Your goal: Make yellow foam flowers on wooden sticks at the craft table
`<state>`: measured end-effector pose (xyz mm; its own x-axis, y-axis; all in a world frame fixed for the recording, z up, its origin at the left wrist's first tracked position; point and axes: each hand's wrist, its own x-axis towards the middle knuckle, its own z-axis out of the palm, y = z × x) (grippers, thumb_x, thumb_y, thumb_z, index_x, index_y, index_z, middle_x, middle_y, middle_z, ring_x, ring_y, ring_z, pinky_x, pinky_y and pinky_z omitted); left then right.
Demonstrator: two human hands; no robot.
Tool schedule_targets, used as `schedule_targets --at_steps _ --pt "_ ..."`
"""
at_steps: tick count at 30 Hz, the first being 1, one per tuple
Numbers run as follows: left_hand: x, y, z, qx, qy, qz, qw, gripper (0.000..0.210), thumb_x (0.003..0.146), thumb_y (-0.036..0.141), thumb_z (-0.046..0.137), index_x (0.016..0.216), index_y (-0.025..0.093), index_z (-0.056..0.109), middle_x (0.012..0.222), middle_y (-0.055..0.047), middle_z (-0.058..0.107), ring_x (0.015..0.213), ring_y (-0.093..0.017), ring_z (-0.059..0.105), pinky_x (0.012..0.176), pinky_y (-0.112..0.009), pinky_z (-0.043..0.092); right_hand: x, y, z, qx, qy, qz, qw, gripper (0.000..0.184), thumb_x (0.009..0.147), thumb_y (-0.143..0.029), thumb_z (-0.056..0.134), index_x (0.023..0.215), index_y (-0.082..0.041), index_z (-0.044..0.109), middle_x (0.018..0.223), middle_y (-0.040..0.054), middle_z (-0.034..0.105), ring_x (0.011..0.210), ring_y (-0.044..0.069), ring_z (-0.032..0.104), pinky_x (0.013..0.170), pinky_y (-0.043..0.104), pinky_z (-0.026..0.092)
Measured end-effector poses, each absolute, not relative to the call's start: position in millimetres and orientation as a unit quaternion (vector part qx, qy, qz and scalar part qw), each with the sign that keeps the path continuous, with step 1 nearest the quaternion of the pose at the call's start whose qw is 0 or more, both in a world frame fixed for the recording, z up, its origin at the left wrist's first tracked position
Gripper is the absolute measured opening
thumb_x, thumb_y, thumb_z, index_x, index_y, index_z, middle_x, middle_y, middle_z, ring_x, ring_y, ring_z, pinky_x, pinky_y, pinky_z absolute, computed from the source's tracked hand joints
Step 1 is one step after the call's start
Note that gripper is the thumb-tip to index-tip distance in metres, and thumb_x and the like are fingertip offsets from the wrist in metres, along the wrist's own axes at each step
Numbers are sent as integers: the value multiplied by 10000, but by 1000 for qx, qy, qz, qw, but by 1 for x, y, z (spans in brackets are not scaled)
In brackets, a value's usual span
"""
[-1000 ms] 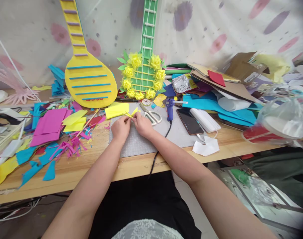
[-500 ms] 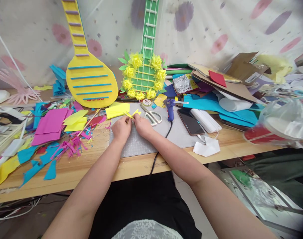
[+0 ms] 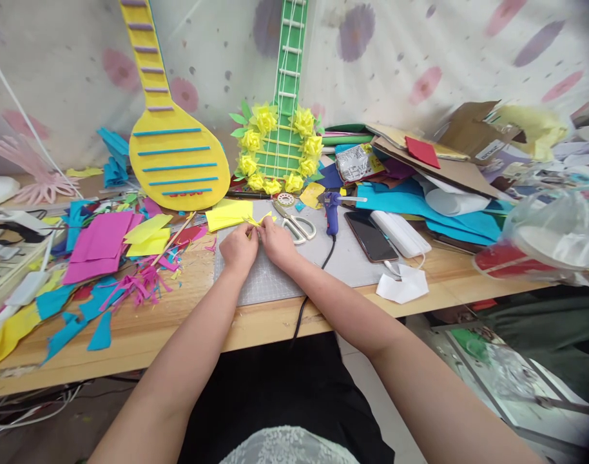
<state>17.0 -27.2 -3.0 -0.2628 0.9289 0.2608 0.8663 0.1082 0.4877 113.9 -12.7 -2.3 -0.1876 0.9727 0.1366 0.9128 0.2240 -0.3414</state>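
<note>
Left hand: your left hand is closed, thumb and fingertips pinching the thin, folded yellow paper piece.
Right hand: your right hand is closed too, its fingertips gripping that same piece just beside your left ones.
Yellow piece: it sits between your fingertips, above the grey gridded cutting mat; your fingers hide its lower part.
Yellow stack: just beyond your left hand lies a pile of flat, bright yellow paper sheets.
Scissors: the metal scissors with pale looped handles lie on the mat, just beside your right hand.
Glue gun: farther to your right rests a blue-purple glue gun with a black cord.
Phone: past it, a dark-screened smartphone lies near a long white plastic case.
Instruments: behind your work stand a yellow paper-covered lute shape and a green, stringed one ringed with yellow paper flowers.
</note>
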Motion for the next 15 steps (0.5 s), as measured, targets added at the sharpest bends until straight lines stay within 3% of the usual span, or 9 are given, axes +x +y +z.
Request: schedule_targets --at_steps 15 --pt "16 -27 -3 596 746 293 53 251 810 393 453 892 259 649 866 -31 687 802 -208 613 656 -290 381 114 -15 -1 -608 -773 82 164 339 937 -363 200 1045 -154 444 940 104 638 876 210 602 705 289 419"
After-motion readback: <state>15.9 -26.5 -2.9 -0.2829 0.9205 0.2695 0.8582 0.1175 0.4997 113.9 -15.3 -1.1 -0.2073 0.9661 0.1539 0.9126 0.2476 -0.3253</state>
